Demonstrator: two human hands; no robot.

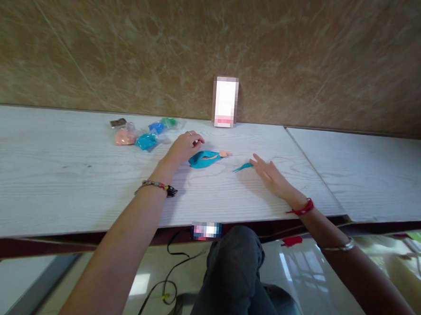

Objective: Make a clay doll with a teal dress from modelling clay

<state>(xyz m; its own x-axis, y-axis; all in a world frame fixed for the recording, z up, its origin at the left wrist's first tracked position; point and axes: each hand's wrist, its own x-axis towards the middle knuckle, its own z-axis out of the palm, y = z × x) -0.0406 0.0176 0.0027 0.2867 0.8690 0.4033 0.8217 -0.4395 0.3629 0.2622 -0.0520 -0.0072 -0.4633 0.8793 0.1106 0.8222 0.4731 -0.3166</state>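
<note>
On the white wood-grain tabletop lies a flat teal clay shape [203, 160] with a leaf-like outline. It has an opening with a peach strip inside, and small peach clay bits [224, 154] sit at its right end. My left hand [184, 147] rests just beside its left end, fingers loosely curled and a gap showing between them; nothing is visible in it. Farther right, my right hand [271, 175] is stretched flat, its fingertips on a thin teal clay strip [243, 167] with a forked left end. The strip's right end is hidden under the fingers.
Plastic-wrapped clay lies at the back left: peach [125, 136], teal [146, 141], blue [156, 127], green [169, 122] and a dark brown packet [118, 122]. A blurred phone-like screen [225, 101] leans on the marbled wall. Another blurred screen [206, 231] is at the table's front edge.
</note>
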